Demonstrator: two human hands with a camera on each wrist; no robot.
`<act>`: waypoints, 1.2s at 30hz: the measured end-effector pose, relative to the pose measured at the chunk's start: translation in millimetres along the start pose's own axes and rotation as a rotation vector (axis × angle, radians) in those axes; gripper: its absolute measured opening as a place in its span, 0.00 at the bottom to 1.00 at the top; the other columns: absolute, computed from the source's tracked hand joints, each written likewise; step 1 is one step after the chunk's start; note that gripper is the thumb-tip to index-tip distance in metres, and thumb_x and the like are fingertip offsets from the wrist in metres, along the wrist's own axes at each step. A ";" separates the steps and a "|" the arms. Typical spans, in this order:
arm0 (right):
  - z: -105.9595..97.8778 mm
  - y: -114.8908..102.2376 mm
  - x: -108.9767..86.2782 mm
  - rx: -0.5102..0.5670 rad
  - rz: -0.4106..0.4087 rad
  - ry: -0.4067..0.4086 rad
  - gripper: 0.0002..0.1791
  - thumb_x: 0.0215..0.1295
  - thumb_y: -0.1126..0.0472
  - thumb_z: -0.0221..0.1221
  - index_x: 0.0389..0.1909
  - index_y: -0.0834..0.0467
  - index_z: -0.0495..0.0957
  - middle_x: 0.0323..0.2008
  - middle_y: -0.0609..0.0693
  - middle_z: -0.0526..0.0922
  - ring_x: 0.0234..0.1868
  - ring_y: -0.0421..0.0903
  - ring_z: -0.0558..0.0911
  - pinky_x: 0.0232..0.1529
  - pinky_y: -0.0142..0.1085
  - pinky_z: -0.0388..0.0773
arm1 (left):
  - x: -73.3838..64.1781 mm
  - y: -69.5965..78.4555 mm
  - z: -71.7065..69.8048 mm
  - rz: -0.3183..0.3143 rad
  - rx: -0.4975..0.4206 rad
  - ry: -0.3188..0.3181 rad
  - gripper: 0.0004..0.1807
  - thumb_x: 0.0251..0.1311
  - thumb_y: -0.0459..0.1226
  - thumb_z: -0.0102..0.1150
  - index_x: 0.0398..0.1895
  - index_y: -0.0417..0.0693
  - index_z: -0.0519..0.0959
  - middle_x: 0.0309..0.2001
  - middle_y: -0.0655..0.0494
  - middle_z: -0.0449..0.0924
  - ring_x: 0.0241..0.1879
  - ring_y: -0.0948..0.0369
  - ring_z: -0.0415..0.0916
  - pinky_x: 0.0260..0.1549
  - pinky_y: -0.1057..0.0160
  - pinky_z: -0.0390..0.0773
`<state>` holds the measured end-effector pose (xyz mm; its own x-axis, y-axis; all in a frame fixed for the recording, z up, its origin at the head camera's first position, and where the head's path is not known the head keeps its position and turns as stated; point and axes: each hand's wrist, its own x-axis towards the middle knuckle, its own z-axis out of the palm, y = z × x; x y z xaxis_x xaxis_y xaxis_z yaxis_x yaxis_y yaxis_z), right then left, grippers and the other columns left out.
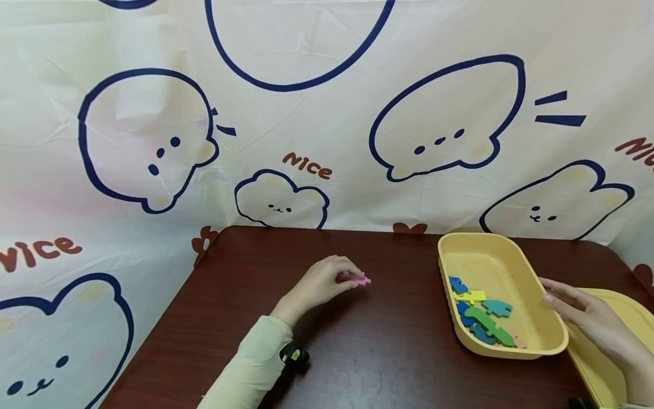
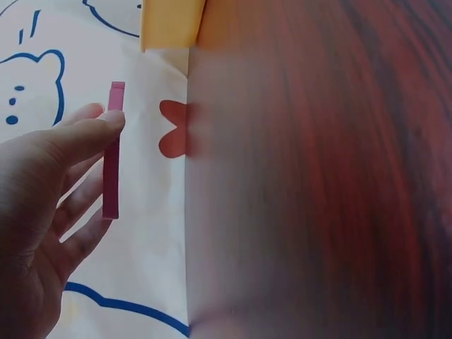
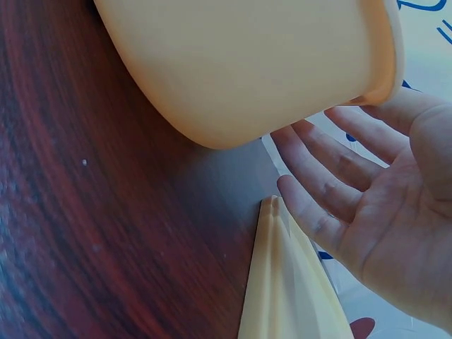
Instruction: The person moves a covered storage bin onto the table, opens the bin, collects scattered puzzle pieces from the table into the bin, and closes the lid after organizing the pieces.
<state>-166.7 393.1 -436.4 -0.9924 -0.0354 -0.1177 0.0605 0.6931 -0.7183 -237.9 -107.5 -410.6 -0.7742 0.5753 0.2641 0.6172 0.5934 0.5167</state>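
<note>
Held in my left hand [image 1: 323, 282] is a small flat pink piece [image 1: 361, 280] with a notched end, raised over the table's middle. The left wrist view shows this pink piece [image 2: 111, 162] edge-on, thumb in front and fingers behind. My right hand [image 1: 587, 315] holds the right side of a yellow tray [image 1: 490, 250], thumb at the rim and fingers along the outer wall. The right wrist view shows those fingers [image 3: 321, 169] fairly straight, with some tips hidden behind the tray. Inside it lie several flat shaped pieces, including a green one [image 1: 489, 326] and a teal one [image 1: 497, 308].
A yellow lid [image 1: 613, 301] lies at the right, partly under the right hand and beside the tray. The dark brown table [image 1: 388, 363] ends at a hanging cloth [image 1: 347, 130] printed with cartoon bears, at the back and left.
</note>
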 end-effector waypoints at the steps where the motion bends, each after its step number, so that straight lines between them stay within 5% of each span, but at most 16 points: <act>1: 0.0 0.0 -0.1 0.000 0.000 0.000 0.41 0.76 0.41 0.47 0.74 0.69 0.54 0.67 0.76 0.60 0.45 0.22 0.66 0.34 0.22 0.71 | 0.4 0.9 0.8 0.003 0.004 -0.001 0.12 0.58 0.37 0.71 0.45 0.55 0.86 0.42 0.65 0.83 0.40 0.65 0.75 0.41 0.63 0.78; 10: -0.6 -0.6 0.2 -0.001 0.014 -0.010 0.42 0.76 0.41 0.46 0.75 0.69 0.52 0.67 0.76 0.60 0.46 0.23 0.64 0.34 0.22 0.72 | 6.1 12.0 6.2 0.041 0.003 -0.019 0.12 0.59 0.37 0.70 0.46 0.55 0.86 0.43 0.65 0.83 0.41 0.65 0.75 0.42 0.64 0.78; 14: -0.8 -2.2 0.7 0.001 0.025 -0.019 0.42 0.76 0.40 0.45 0.75 0.69 0.51 0.68 0.77 0.58 0.56 0.50 0.73 0.33 0.22 0.71 | 9.8 17.3 8.5 0.060 0.007 -0.020 0.12 0.59 0.37 0.70 0.46 0.55 0.86 0.44 0.65 0.83 0.42 0.66 0.75 0.43 0.66 0.77; 17: -1.1 -3.8 1.3 -0.003 0.039 -0.024 0.43 0.76 0.39 0.44 0.75 0.69 0.50 0.68 0.77 0.57 0.61 0.71 0.63 0.34 0.25 0.71 | 13.4 22.5 9.5 0.079 0.009 -0.018 0.12 0.59 0.37 0.70 0.46 0.55 0.86 0.44 0.66 0.83 0.42 0.67 0.74 0.43 0.68 0.77; 26: -1.9 -4.4 2.1 -0.006 0.051 -0.033 0.44 0.76 0.38 0.43 0.75 0.69 0.48 0.69 0.77 0.55 0.64 0.73 0.60 0.46 0.52 0.75 | 30.4 37.7 13.4 0.133 0.019 -0.007 0.10 0.61 0.40 0.68 0.46 0.57 0.86 0.43 0.69 0.82 0.44 0.71 0.73 0.45 0.72 0.73; 36: -2.3 -4.1 2.6 -0.011 0.047 -0.029 0.44 0.76 0.38 0.44 0.75 0.70 0.49 0.68 0.78 0.56 0.63 0.74 0.61 0.38 0.33 0.75 | 47.3 57.4 23.2 0.159 0.007 -0.033 0.10 0.61 0.40 0.68 0.46 0.57 0.86 0.43 0.70 0.82 0.44 0.73 0.72 0.46 0.76 0.71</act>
<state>-169.7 391.8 -432.2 -0.9850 -0.0235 -0.1711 0.1055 0.7024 -0.7040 -235.8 -33.2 -387.4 -0.6617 0.6806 0.3147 0.7326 0.4974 0.4646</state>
